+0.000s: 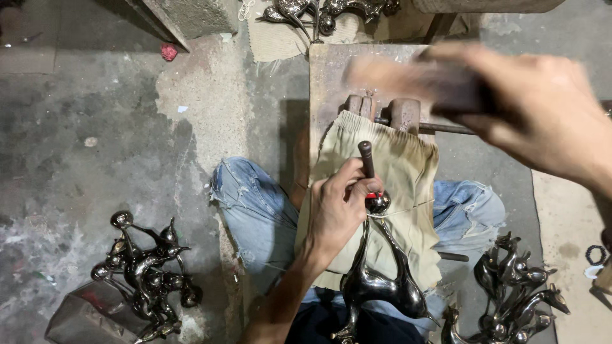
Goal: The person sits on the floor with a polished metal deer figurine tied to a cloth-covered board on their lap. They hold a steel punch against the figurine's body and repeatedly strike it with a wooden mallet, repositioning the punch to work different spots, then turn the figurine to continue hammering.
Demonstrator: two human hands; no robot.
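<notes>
View from above of a seated person at work on a wooden block (328, 76) set on a stained concrete floor (95, 140). The left hand (338, 207) is closed around a dark metal punch (366, 159), whose upper end stands clear of the fist; its lower end is hidden behind the fingers where it meets a polished ball (378, 204) at the top of a shiny dark metal figurine (382, 283). The figurine lies on a beige cloth (401, 165) draped over the block and the person's lap; its base is cut off by the bottom edge. The right hand (542, 108), raised at upper right, is clamped on a mallet (414, 79), so blurred that its outline and material are hard to judge; the forearm leaves the view at the right edge. Above the cloth, rusty vise jaws (386, 111) and a steel bar (446, 129) show only in part. Blue jeans (255, 210) flank the cloth. Heaps of similar figurines lie lower left (146, 274) and lower right (516, 286), with more at the top edge (319, 13), cropped. A small red scrap (168, 51) lies on the floor.
</notes>
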